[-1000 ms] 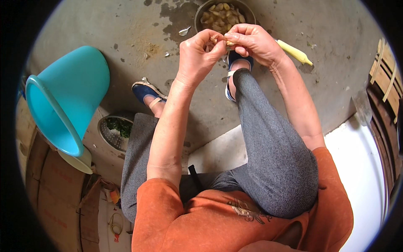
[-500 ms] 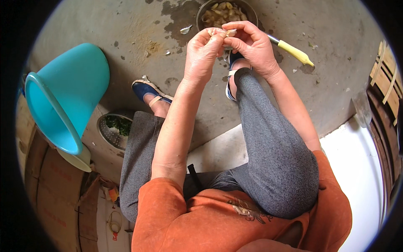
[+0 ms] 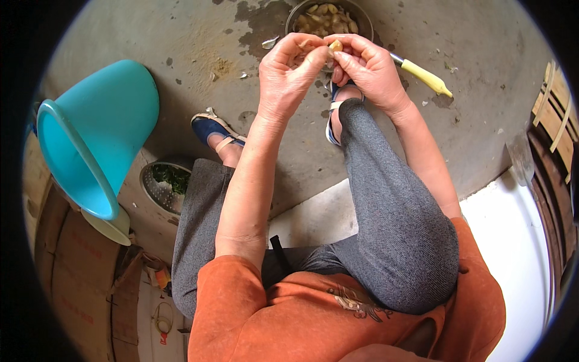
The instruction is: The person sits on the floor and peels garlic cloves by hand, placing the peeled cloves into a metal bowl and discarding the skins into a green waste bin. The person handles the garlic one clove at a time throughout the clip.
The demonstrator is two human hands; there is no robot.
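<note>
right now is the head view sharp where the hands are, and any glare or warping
Head view: the left hand and right hand are sharp, as is the small pale piece pinched between them; even daylight with soft shadows; the white surface at right is nearly blown out; fisheye bends edges toward a black rim.

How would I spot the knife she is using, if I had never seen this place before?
Start at the metal bowl of pale peeled pieces at the top, on the concrete floor. Just below it the right hand works on a small yellowish piece together with the left hand. The knife sticks out from the right hand toward the right, and its pale yellow handle is the only yellow stick-shaped thing there.
</note>
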